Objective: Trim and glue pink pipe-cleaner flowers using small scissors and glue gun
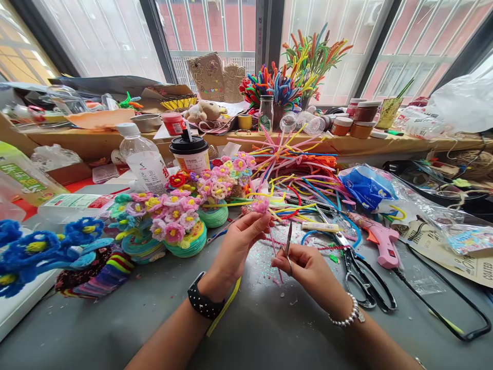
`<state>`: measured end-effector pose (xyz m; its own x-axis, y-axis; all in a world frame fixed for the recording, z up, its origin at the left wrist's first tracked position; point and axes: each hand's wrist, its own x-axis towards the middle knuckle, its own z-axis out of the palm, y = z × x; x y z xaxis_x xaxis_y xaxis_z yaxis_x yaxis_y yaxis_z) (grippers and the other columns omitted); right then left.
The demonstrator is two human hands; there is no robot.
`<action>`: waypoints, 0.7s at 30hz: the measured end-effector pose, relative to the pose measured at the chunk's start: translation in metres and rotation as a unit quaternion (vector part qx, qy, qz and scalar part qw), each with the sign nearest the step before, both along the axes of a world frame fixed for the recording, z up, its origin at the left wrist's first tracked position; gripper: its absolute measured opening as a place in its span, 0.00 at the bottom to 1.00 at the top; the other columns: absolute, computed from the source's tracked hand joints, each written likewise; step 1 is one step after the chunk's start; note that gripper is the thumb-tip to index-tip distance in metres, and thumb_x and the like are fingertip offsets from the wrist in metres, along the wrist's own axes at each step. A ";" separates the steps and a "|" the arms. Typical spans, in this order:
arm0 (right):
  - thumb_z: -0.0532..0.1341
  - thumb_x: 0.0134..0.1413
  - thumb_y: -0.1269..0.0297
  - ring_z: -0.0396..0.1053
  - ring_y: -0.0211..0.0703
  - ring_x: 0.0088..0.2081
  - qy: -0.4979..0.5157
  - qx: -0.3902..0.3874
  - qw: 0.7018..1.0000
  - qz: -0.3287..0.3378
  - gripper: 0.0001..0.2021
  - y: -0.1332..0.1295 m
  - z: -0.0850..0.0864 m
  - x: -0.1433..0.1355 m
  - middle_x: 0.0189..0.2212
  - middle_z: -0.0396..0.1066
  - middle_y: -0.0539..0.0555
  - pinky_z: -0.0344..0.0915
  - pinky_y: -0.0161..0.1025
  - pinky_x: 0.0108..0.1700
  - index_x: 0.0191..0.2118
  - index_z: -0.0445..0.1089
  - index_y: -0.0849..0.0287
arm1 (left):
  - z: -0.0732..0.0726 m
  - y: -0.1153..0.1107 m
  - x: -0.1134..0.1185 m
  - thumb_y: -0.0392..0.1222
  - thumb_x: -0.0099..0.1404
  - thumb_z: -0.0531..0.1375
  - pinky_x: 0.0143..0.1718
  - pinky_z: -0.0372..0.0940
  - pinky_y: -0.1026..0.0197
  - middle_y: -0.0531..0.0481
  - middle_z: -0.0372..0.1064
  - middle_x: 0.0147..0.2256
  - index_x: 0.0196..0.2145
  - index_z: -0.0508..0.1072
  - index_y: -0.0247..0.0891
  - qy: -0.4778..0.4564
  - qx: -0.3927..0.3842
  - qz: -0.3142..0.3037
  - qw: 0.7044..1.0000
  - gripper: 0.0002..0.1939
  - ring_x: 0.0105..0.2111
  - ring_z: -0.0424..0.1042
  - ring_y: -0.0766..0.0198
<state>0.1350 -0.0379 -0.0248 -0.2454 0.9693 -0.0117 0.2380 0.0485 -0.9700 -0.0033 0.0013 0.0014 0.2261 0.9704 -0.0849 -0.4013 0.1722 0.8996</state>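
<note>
Between the thumb and fingers of my left hand point(239, 244) is a small pink pipe-cleaner flower point(261, 205). A thin pink stem appears to hang below it, toward the right hand. My right hand point(308, 264) is closed around small scissors point(288, 239), their pointed tip upward and close beside the stem. Whether the blades touch the stem I cannot tell. Glitter and pink scraps point(265, 259) lie on the grey table point(254, 329) under both hands. A yellow pipe cleaner point(225, 311) lies beside my left wrist.
Pots of pipe-cleaner flowers point(179, 218) stand at left, with a plastic bottle point(144, 159) and a lidded cup point(190, 154) behind. Large black-handled scissors point(365, 282), a pink glue gun point(385, 244) and its cord lie at right. Loose pipe cleaners point(300, 169) are heaped behind the hands.
</note>
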 end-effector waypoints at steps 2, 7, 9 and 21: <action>0.57 0.45 0.49 0.46 0.31 0.20 -0.006 0.005 1.000 0.000 0.18 0.000 -0.001 0.000 0.16 0.50 0.44 0.46 0.31 0.20 0.21 0.61 0.61 | 0.001 0.000 0.000 0.40 0.47 0.64 0.31 0.56 0.68 0.53 0.65 0.25 0.23 0.72 0.35 0.005 -0.007 0.000 1.000 0.06 0.27 0.61 0.71; 0.57 0.45 0.49 0.49 0.32 0.20 0.002 0.009 1.000 -0.018 0.18 0.001 -0.003 0.001 0.16 0.52 0.45 0.49 0.31 0.21 0.21 0.61 0.61 | 0.001 0.000 0.000 0.40 0.47 0.64 0.31 0.56 0.68 0.54 0.65 0.24 0.23 0.73 0.36 0.012 -0.008 -0.004 1.000 0.06 0.26 0.62 0.72; 0.57 0.45 0.50 0.49 0.32 0.21 0.005 0.010 1.000 -0.024 0.18 0.000 -0.004 0.002 0.17 0.52 0.45 0.50 0.31 0.22 0.21 0.62 0.61 | 0.001 0.000 0.000 0.40 0.47 0.64 0.31 0.56 0.68 0.54 0.66 0.25 0.23 0.72 0.36 0.015 -0.014 -0.012 1.000 0.05 0.26 0.62 0.72; 0.57 0.46 0.50 0.52 0.33 0.21 0.014 0.025 0.999 -0.046 0.17 0.000 -0.005 0.002 0.18 0.55 0.46 0.53 0.31 0.23 0.23 0.63 0.61 | 0.003 -0.003 0.001 0.42 0.49 0.62 0.29 0.55 0.67 0.54 0.63 0.22 0.24 0.70 0.34 0.090 0.016 -0.071 0.993 0.08 0.25 0.60 0.70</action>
